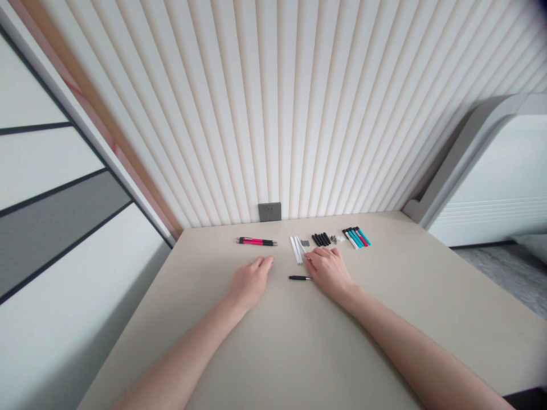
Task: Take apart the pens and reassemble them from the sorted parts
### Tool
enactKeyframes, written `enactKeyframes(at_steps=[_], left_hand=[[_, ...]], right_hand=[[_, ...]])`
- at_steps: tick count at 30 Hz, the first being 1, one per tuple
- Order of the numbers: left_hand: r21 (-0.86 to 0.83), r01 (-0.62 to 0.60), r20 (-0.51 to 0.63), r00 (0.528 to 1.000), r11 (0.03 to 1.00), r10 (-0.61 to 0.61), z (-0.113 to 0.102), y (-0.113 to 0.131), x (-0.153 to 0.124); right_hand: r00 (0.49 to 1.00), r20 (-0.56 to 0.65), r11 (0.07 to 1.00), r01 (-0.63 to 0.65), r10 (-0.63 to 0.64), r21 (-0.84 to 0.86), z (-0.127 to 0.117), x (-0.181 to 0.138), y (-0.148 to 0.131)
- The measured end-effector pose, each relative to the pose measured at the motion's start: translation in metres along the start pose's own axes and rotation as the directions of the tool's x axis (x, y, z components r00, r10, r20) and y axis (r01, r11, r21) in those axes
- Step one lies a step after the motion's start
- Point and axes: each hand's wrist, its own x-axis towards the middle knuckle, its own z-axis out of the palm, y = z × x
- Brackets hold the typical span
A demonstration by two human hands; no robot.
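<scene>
Table (265, 353): pale, flat, both hands over it.

Right hand (329, 269): fingers bent down at the near end of a slanted white rod (301, 244); whether they pinch it or merely touch, cannot tell. Left hand (251, 279): fingers closed on a teal piece, only its end showing.

Pens (256, 242) lie beyond the left fingertips, side by side.

White rods (296, 250) lie just left of the right fingertips. Judged light, thin, slightly bendy, smooth enough to roll; best pinched mid-length, without squeezing hard.

Barrels (356, 238), beyond and right of the right fingers: probably stiff, light plastic, slick; hold around the middle.

Black tip (299, 278), between the hands, its metal point close to the right thumb side. Take it by the dark part.

Grips (321, 239), just beyond the right knuckles (rubbery, perhaps), likely soft.

Springs (305, 243), past the right fingertips: tiny, easily crushed or flicked away.

Teal piece (272, 262): likely light, firm; mostly hidden.
</scene>
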Motion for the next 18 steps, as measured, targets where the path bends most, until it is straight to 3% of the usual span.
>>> enactKeyframes(at_steps=[10,18], left_hand=[[-0.012,-0.012,-0.003,1.0,1.0,0.011,0.0003,-0.0005,0.0],[-0.031,-0.005,0.003,1.0,0.999,0.005,0.0006,-0.0007,0.0001]], right_hand=[[0.995,0.041,0.995,-0.097,0.095,0.037,-0.0013,-0.0009,0.0021],[0.995,0.069,0.99,-0.073,0.065,0.117,0.0021,-0.0013,0.0021]])
